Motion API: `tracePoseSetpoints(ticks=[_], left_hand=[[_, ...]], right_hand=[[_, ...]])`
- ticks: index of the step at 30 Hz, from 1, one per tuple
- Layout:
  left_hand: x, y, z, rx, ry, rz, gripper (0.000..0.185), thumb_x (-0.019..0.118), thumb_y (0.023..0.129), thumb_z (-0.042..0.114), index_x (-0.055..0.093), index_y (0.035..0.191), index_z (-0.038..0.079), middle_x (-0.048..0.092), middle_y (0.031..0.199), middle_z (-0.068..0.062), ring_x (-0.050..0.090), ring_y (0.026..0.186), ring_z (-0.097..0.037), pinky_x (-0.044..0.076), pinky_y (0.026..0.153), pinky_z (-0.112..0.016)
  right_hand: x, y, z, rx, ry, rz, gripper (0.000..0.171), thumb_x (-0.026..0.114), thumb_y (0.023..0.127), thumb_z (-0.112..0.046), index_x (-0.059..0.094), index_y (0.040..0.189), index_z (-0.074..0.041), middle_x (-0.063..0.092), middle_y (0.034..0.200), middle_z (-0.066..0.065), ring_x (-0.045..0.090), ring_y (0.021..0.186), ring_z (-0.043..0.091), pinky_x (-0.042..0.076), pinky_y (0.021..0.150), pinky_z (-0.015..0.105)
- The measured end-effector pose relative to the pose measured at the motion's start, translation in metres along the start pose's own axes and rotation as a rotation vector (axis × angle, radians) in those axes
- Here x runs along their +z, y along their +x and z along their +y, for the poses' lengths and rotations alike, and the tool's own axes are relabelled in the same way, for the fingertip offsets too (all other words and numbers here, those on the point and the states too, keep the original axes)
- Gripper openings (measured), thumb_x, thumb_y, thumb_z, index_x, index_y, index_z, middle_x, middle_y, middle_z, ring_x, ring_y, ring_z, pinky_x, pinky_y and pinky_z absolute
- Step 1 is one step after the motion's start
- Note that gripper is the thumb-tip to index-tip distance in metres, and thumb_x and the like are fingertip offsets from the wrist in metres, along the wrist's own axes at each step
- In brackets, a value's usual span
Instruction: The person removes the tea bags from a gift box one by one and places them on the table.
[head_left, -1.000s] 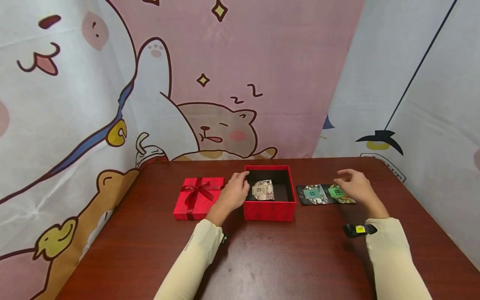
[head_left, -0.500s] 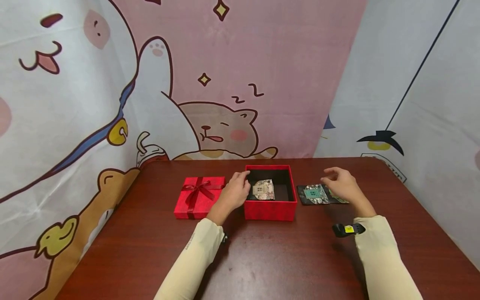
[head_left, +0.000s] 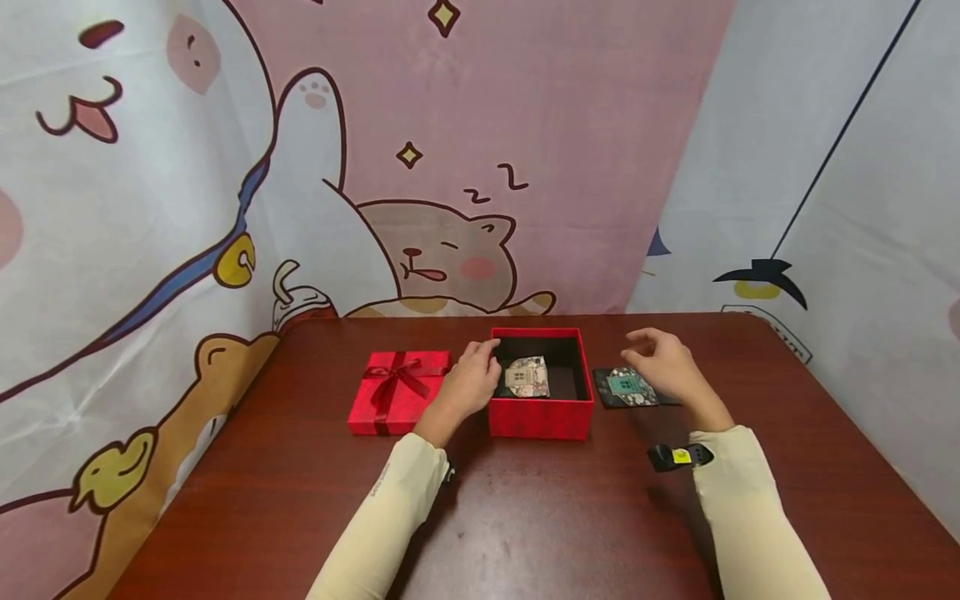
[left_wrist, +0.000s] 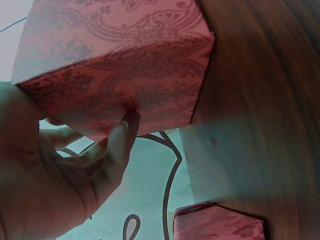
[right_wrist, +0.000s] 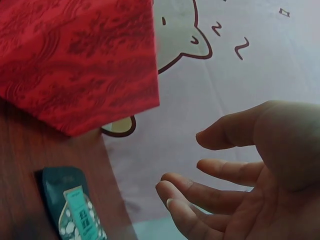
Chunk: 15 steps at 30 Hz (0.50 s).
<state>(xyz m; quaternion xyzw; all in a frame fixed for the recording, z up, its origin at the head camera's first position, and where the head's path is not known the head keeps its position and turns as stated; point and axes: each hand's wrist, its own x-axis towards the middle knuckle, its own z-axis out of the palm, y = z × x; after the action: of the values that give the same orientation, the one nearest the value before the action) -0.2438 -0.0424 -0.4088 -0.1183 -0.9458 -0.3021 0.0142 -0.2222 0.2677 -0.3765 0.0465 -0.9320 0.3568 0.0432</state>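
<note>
Box: the open red box [head_left: 538, 407] is standing in the middle of the table [head_left: 525, 517], its dark inside showing.
Already packed: one patterned packet [head_left: 527, 377] is lying flat inside the box, so the filling looks begun, not finished.
Still outside: a teal and floral packet [head_left: 627, 387] is lying on a dark card [head_left: 607, 390] just right of the box; anything further right on that card is being hidden by the hand.
Lid: the red lid with its ribbon bow [head_left: 396, 392] is resting on the table just left of the box, so closing looks not yet done.
Left hand: the left hand [head_left: 468, 386] is steadying the box, its fingers curling against the left wall near the rim; the left wrist view shows a fingertip [left_wrist: 125, 131] pressing the patterned side, so this grip is grasping the box.
Right hand: the right hand [head_left: 663, 367] is hovering just above the packet on the card, fingers loosely bent and apart; the right wrist view shows the palm holding nothing, so this grip is released.
Progress: judging by this layout, at least one packet is waiting to go in, and then the lid.
</note>
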Motion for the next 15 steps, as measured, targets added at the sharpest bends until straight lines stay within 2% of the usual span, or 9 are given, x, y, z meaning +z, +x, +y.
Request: tracePoseSetpoints(ticks=[4, 15], left_hand=[[0.000, 0.001, 0.000, 0.004, 0.003, 0.004, 0.045, 0.040, 0.102, 0.025, 0.048, 0.146, 0.017, 0.050, 0.141, -0.011, 0.057, 0.120, -0.034, 0.047, 0.097, -0.052], [0.000, 0.002, -0.001, 0.007, -0.006, 0.003, 0.045, 0.041, 0.102, 0.024, 0.048, 0.146, 0.016, 0.050, 0.141, -0.011, 0.056, 0.121, -0.033, 0.046, 0.098, -0.052]], right_hand=[[0.000, 0.001, -0.009, -0.007, -0.003, -0.001, 0.042, 0.059, 0.097, -0.019, 0.055, 0.131, 0.005, 0.064, 0.114, 0.028, 0.064, 0.096, 0.037, 0.051, 0.072, 0.041], [0.011, 0.004, -0.029, -0.009, 0.051, -0.015, 0.042, 0.061, 0.096, -0.016, 0.054, 0.131, 0.006, 0.066, 0.112, 0.027, 0.067, 0.087, 0.031, 0.050, 0.068, 0.033]])
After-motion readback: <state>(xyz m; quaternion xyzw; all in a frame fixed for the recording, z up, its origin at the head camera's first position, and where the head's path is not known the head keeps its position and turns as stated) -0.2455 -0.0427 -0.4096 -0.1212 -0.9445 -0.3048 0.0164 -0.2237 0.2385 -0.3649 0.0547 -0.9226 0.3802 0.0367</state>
